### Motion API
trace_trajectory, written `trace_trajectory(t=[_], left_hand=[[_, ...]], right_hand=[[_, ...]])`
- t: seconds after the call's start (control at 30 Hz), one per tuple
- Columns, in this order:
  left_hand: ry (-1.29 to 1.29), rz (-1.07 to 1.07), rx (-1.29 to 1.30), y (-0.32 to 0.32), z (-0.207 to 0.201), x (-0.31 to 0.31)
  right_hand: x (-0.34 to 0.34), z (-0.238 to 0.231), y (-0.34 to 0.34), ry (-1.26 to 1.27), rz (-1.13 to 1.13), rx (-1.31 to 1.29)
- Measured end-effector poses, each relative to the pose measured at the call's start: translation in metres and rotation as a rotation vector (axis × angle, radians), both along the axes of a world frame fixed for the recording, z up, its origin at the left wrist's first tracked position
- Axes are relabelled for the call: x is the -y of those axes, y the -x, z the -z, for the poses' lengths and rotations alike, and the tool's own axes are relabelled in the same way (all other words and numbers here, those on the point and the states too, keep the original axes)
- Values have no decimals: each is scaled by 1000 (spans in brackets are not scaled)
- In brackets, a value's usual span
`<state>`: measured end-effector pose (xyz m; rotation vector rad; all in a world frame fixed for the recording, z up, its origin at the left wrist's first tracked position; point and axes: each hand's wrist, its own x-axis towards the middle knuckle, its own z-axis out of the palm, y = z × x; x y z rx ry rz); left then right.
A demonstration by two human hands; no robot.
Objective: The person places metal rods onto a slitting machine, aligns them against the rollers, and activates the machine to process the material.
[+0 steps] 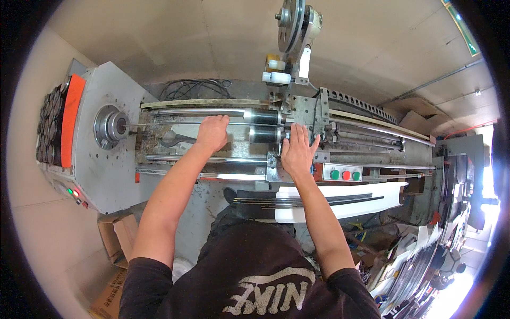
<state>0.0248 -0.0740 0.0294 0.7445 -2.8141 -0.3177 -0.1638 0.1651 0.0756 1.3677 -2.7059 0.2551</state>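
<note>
A long thin metal rod (175,124) runs across the machine from the round chuck (110,126) at the left towards the carriage (304,109). My left hand (213,134) is closed around this rod, short of two black-and-silver cylinders (264,134). Just right of the cylinders, my right hand (298,151) rests on the carriage with its fingers stretched out and the thumb apart. What lies under its palm is hidden. On the machine bed, left of my left hand, lies a dark wrench (178,140).
A button box (344,173) with green and red buttons sits right of my right hand. Nearer me, a white trough (393,195) carries several thin dark rods. A reel (291,24) stands above the carriage. Cardboard boxes (114,236) are at lower left.
</note>
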Motion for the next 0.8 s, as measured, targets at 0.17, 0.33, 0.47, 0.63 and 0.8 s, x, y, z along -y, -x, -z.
trace_trajectory(t=[0.17, 0.33, 0.47, 0.63, 0.8], left_hand=[[-3, -58, -59, -22, 14, 16], [-55, -100, 61, -31, 11, 26], [-90, -75, 63, -25, 12, 18], [-114, -20, 66, -11, 5, 7], [-94, -20, 76, -5, 9, 6]], right_hand=[[-1, 0, 0, 33, -4, 59], [1, 1, -3, 38, -29, 49], [-4, 6, 0, 19, -29, 73], [-5, 3, 2, 19, -65, 65], [0, -8, 18, -119, -105, 69]])
